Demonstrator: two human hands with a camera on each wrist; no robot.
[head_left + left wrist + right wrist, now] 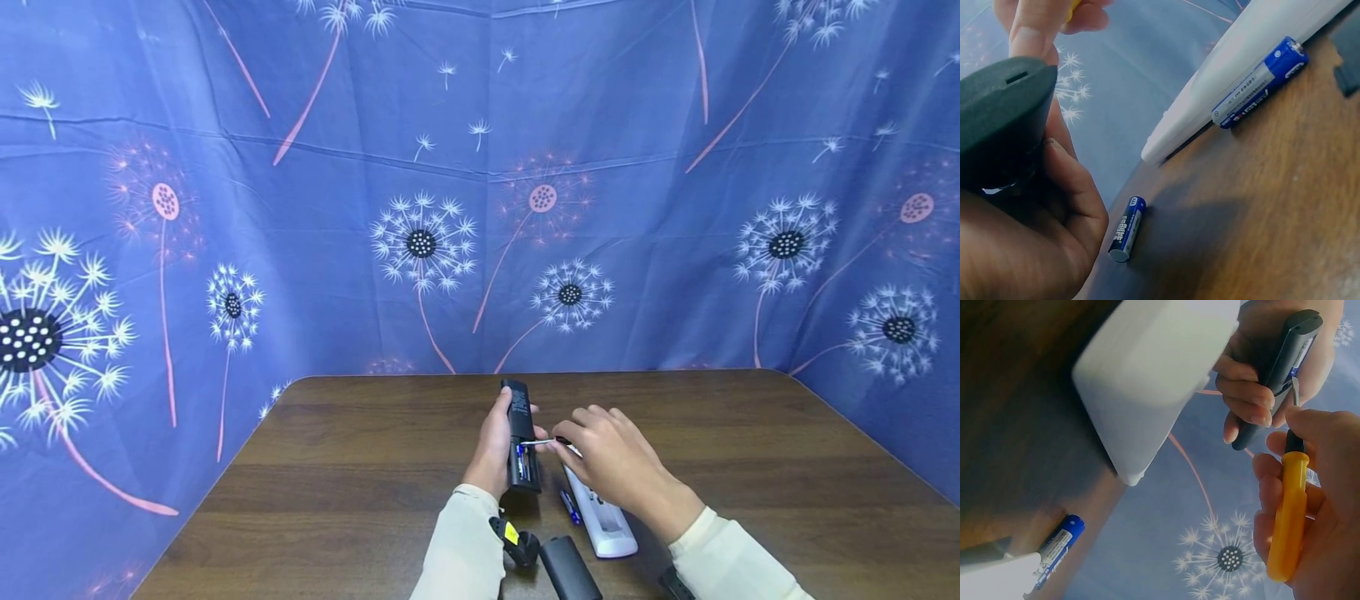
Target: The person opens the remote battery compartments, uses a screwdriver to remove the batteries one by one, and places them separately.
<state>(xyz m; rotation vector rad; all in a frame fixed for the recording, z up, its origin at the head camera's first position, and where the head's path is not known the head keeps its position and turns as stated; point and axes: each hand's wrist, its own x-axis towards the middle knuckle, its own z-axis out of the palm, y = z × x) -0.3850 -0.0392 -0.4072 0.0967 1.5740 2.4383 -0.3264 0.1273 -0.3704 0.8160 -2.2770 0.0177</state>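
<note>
My left hand (489, 450) grips a black remote control (517, 408) above the table, its back turned up and its battery bay uncovered. A blue battery (522, 462) lies in that bay. In my right hand (618, 457) is a screwdriver (1289, 512) with a yellow handle; its metal tip reaches the battery bay at the remote's side. Below the right hand a white remote control (617, 546) lies on the table. Beside it is a loose blue battery (571, 507). Two loose batteries show in the left wrist view, a nearer one (1260, 84) and a farther one (1127, 229).
A black cover-like piece (570, 569) lies at the front of the brown wooden table (337, 492). A blue cloth (322, 250) with dandelion prints hangs behind the table and along its sides. A black wrist camera (519, 543) sits by the left sleeve.
</note>
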